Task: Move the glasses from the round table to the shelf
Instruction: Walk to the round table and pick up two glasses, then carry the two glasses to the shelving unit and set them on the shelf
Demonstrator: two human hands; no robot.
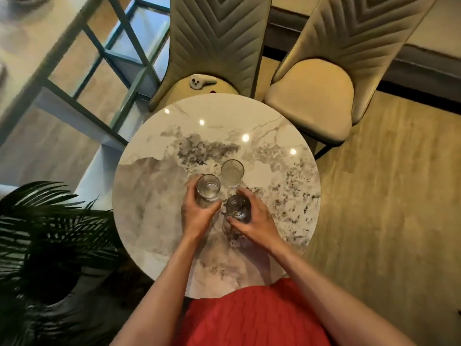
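Observation:
Three clear glasses stand near the middle of the round marble table (154, 196). My left hand (197, 213) grips the left glass (208, 191) with fingers curled round its side. My right hand (254, 221) grips the near right glass (238, 208) from the right. The third glass (232, 173) stands free just behind them, touched by neither hand. A metal-framed shelf (74, 78) with pale boards runs along the upper left.
Two beige padded chairs (314, 101) stand behind the table; a small white object (200, 81) lies on the left chair's seat. A dark potted palm (50, 233) fills the lower left beside the table. Wooden floor (386, 196) lies open to the right.

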